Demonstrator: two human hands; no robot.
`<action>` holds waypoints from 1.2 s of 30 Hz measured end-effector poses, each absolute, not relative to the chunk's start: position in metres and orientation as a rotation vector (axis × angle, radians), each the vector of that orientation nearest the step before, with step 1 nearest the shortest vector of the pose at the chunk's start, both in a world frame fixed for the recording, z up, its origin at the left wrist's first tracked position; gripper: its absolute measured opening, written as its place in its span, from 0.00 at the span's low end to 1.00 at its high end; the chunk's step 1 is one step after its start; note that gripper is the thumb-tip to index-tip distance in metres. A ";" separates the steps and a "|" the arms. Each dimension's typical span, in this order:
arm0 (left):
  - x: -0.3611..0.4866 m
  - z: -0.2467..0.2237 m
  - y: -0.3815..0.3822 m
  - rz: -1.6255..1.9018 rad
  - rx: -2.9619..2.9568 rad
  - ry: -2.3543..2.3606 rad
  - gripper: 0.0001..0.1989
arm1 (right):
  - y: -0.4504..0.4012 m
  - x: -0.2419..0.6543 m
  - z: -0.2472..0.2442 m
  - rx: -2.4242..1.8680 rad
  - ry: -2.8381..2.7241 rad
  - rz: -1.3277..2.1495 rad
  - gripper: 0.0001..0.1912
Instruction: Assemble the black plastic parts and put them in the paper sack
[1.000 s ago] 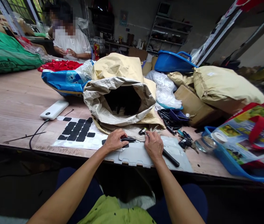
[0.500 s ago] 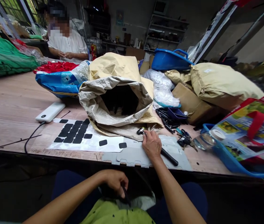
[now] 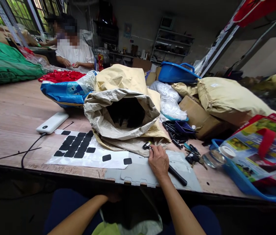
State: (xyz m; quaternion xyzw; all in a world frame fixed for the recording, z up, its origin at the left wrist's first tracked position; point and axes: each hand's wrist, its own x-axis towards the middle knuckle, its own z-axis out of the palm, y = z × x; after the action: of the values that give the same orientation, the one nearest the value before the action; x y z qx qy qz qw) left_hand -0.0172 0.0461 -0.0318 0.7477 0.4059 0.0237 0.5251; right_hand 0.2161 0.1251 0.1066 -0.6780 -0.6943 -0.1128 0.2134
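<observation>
My right hand [image 3: 159, 160] is closed round the shaft of a small hammer [image 3: 177, 175], close to its head. The hammer lies over a grey board [image 3: 138, 171] at the table's front edge, its black handle sticking out toward me. Below that edge my left hand [image 3: 114, 196] is in dark shadow near my lap, by an open pale bag [image 3: 150, 225]; its fingers are hidden. Just beyond the hammer head stands a big sack [image 3: 96, 116], its mouth toward me, with dark contents. Black rounded patches [image 3: 73, 147] lie on a white sheet [image 3: 91, 163] to the left.
A white power bank [image 3: 52, 122] with a cable lies at left. Right of the sack are black tool-like pieces [image 3: 174, 133], keys [image 3: 193, 155], a clear jar [image 3: 213, 158] and a blue basket [image 3: 245, 182] with a printed bag. A person [image 3: 75, 54] sits across the table.
My left hand, which held a thin black piece over my lap, has moved forward into the shadow under the table edge. My right hand stays on the hammer. The view has tilted up slightly.
</observation>
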 end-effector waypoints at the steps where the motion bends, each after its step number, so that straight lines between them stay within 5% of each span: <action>1: -0.014 -0.025 0.044 -0.048 1.792 0.943 0.08 | 0.125 0.216 0.107 -1.887 -1.927 -0.319 0.11; 5: -0.013 0.059 0.059 -0.471 1.503 0.411 0.21 | 0.125 0.214 0.107 -1.900 -1.929 -0.339 0.12; 8: -0.030 0.142 0.107 -0.166 1.381 0.260 0.25 | 0.125 0.214 0.107 -1.899 -1.927 -0.344 0.12; 11: -0.045 0.189 0.181 0.386 1.671 0.776 0.20 | 0.125 0.214 0.107 -1.901 -1.931 -0.327 0.12; 14: -0.045 0.193 0.250 0.698 1.833 1.663 0.14 | 0.125 0.215 0.107 -1.905 -1.931 -0.309 0.11; 17: -0.034 0.179 0.288 0.564 1.827 2.083 0.14 | 0.126 0.216 0.108 -1.903 -1.924 -0.300 0.11; 31: -0.026 0.155 0.285 0.461 1.863 2.236 0.17 | 0.125 0.215 0.110 -1.936 -1.927 -0.277 0.11; 36: -0.033 0.173 0.251 0.867 2.008 1.998 0.11 | 0.126 0.214 0.110 -1.962 -1.916 -0.260 0.12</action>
State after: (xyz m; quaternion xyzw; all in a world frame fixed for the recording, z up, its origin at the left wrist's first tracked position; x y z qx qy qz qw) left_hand -0.0332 0.2512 0.1730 0.6752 0.6716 0.2915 0.0894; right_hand 0.2143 0.1257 0.1097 -0.6990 -0.6826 -0.0925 0.1921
